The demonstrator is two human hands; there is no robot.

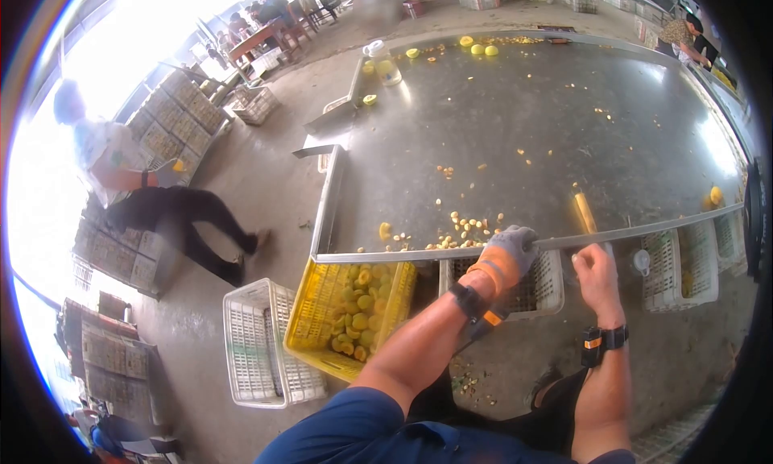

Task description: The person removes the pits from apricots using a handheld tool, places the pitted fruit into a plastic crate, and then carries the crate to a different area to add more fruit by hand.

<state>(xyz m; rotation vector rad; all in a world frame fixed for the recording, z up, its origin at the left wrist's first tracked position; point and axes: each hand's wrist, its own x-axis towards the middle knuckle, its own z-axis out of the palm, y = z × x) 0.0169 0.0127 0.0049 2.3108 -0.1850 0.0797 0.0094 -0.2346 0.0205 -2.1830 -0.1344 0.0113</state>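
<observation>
My left hand [509,258], in a grey and orange glove, is at the near rim of the metal table [483,142], fingers curled; what they hold, if anything, is hidden. My bare right hand [597,280] is just right of it, outside the rim, with fingers pressed together; no held object can be made out. A yellow stick-like handle [585,213] lies on the table just beyond my right hand. Small pale pits or kernels [467,224] are scattered along the near edge, left of my gloved hand. A yellow fruit piece [385,231] lies further left.
Below the table stand a yellow crate [306,323] of greenish-yellow fruit, a white crate [248,343] and another white crate [670,272]. A clear jug [388,69] stands at the table's far left corner. A person [121,170] is at left, another person [680,35] at far right.
</observation>
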